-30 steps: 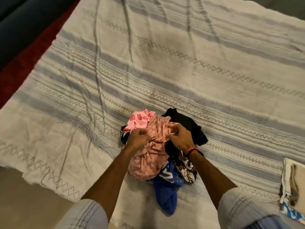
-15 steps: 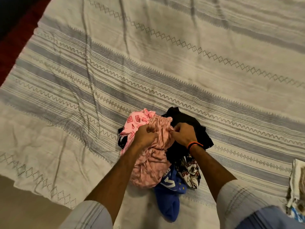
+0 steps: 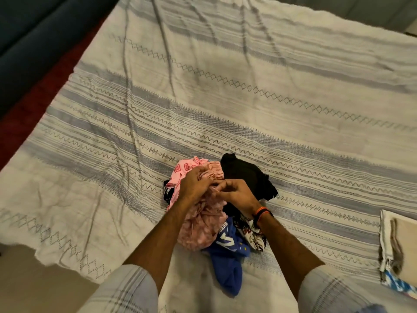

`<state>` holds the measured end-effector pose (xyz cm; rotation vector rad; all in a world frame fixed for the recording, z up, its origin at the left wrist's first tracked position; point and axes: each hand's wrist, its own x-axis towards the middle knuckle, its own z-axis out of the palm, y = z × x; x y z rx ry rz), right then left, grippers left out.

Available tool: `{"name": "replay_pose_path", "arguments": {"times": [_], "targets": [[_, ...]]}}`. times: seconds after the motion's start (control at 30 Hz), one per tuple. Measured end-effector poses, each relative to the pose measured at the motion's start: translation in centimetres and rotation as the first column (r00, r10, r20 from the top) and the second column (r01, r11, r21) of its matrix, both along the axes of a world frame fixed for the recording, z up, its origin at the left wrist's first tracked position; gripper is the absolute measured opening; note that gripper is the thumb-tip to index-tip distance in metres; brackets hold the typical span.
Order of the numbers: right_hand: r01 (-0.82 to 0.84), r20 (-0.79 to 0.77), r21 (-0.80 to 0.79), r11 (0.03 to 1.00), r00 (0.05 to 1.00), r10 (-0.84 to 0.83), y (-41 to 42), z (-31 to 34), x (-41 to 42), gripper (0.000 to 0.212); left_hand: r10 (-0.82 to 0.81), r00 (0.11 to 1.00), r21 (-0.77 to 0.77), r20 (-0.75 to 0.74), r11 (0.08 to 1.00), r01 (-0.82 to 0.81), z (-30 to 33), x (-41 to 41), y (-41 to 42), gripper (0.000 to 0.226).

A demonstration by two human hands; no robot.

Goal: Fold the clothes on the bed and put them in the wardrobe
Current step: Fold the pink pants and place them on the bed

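A small heap of clothes lies on the bed near its front edge. On top is a crumpled pink patterned garment point(image 3: 198, 229). My left hand point(image 3: 195, 184) grips its upper edge, and my right hand point(image 3: 234, 193) pinches the same pink cloth close beside it. Behind my right hand sits a black garment point(image 3: 243, 175). A blue garment with white lettering point(image 3: 228, 258) trails toward me, and a black-and-white printed piece point(image 3: 250, 233) lies under my right wrist. The bed is covered by a cream sheet with grey stripes point(image 3: 225, 91).
Folded cloths point(image 3: 397, 247) are stacked at the bed's right edge. A dark red strip point(image 3: 29, 102) and a dark blue surface point(image 3: 29, 41) run along the left. Bare floor point(image 3: 33, 283) shows at the lower left.
My two hands have come closer together on the pink garment, gathering its top edge. The head view has swung a little; the heap itself stays in place.
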<state>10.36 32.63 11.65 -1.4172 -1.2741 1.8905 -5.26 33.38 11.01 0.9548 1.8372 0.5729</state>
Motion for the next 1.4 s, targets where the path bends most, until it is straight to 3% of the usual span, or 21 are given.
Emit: {"name": "replay_pose_path", "arguments": {"times": [0.07, 0.23, 0.43, 0.5, 0.6, 0.67, 0.83, 0.97, 1.03, 1.2, 1.4], "targets": [[0.051, -0.078, -0.016, 0.999, 0.996, -0.052, -0.9, 1.6, -0.1, 0.008, -0.009, 1.0, 0.041, -0.026, 0.999, 0.01, 1.8, -0.3, -0.9, 0.03], [0.211, -0.118, -0.101, 0.972, 0.968, -0.222, -2.7, 6.1, -0.6, 0.048, 0.129, 0.991, 0.167, 0.019, 0.977, -0.13, 6.1, 0.4, -3.9, 0.023], [0.069, -0.15, -0.081, 0.994, 0.985, -0.081, -5.1, 10.6, 1.1, 0.022, 0.112, 0.987, 0.251, 0.113, 0.958, -0.137, 11.0, 2.1, -8.0, 0.019], [0.034, -0.145, -0.017, 0.999, 0.989, -0.036, -6.1, 11.9, 1.6, 0.024, 0.107, 0.972, 0.239, 0.211, 0.958, -0.157, 12.6, 2.7, -9.6, 0.019], [0.022, -0.116, 0.129, 0.991, 0.993, -0.007, -7.6, 13.7, 2.2, 0.02, 0.06, 0.957, 0.272, 0.282, 0.952, -0.14, 14.8, 3.9, -11.9, 0.043], [-0.012, -0.099, 0.213, 0.977, 0.994, 0.034, -8.7, 15.2, 2.5, 0.023, 0.089, 0.981, 0.348, 0.173, 0.926, -0.145, 16.1, 4.4, -13.0, 0.046], [-0.062, -0.02, 0.377, 0.924, 0.997, 0.075, -10.7, 19.9, 3.2, 0.039, 0.186, 0.982, 0.473, -0.044, 0.869, -0.143, 20.8, 4.5, -14.9, 0.016], [-0.076, 0.031, 0.503, 0.861, 0.997, 0.07, -11.5, 23.6, 4.1, 0.036, 0.174, 0.969, 0.539, -0.178, 0.841, -0.052, 24.1, 4.6, -16.0, 0.048], [-0.098, 0.073, 0.57, 0.816, 0.995, 0.068, -12.0, 25.3, 4.5, 0.028, 0.129, 0.971, 0.555, -0.2, 0.832, 0.003, 25.9, 4.7, -16.7, 0.046], [-0.04, 0.116, 0.697, 0.716, 0.992, -0.058, -13.9, 29.8, 5.7, 0.025, 0.089, 0.991, 0.645, -0.102, 0.764, -0.003, 29.4, 5.4, -18.6, 0.041], [-0.025, 0.086, 0.735, 0.678, 0.995, -0.056, -17.2, 34.5, 8.9, 0.024, 0.139, 0.989, 0.72, 0.06, 0.68, -0.139, 33.2, 8.6, -20.7, 0.043]]}}
